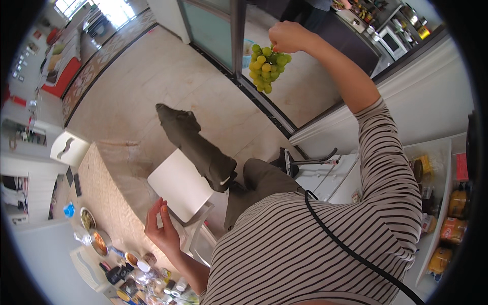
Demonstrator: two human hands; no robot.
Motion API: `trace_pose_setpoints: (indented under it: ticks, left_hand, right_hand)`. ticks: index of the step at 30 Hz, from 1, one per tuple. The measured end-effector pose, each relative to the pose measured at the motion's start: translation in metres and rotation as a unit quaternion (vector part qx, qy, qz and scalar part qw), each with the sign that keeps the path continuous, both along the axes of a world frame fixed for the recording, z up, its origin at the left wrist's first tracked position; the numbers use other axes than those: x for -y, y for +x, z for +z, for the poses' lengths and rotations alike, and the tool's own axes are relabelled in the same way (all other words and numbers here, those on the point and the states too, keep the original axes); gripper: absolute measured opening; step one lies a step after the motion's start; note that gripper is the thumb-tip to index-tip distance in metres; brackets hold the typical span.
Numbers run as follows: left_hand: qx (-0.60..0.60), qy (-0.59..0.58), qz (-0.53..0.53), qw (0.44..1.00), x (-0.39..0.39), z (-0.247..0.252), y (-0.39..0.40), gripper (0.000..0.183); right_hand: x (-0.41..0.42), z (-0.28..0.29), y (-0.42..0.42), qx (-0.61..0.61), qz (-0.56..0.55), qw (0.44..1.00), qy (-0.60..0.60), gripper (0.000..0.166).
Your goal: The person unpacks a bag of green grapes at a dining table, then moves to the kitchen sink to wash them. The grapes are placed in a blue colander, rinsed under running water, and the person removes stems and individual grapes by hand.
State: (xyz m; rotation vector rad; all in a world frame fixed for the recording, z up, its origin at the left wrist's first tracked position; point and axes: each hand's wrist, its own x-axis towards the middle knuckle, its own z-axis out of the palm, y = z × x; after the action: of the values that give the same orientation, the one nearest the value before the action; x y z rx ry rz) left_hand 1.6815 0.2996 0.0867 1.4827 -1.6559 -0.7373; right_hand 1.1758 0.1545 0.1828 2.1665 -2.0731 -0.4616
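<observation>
A bunch of green grapes (267, 68) hangs from my right hand (291, 37), whose fingers are closed around its top at the upper right. That arm reaches out before a sliding door opening. At the lower left my left hand (164, 228) is empty, palm up with its fingers a little apart, beside the edge of a wooden table (110, 187). Between that hand and my legs stands a chair with a white seat (181, 185). Dark olive cloth (194, 141) overlaps the seat in this view; I cannot tell whether it is a trouser leg or a separate garment.
Bowls of food (99, 243), jars and bottles crowd the table's lower end. A glass sliding door (209, 30) borders a kitchen, where a person (305, 13) stands, partly in view. Shelves with packaged goods (453, 230) line the right. A dark cable (343, 248) crosses my striped top.
</observation>
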Motion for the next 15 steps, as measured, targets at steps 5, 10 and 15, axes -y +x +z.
trace_pose_setpoints:
  ticks: [5,10,15]
  left_hand:
    - [0.005,0.002,-0.035,0.999,0.052,-0.001,-0.024,0.017]
    - [0.04,-0.006,-0.064,0.997,0.129,0.0,-0.088,0.017]
    - [0.027,0.024,-0.164,0.986,0.217,-0.01,-0.212,0.018]
  right_hand:
    - [0.039,-0.049,-0.088,0.03,-0.196,0.973,0.117,0.015]
    - [0.062,-0.108,-0.21,0.082,-0.342,0.916,0.191,0.018]
    - [0.04,-0.148,-0.304,0.129,-0.45,0.868,0.165,0.025]
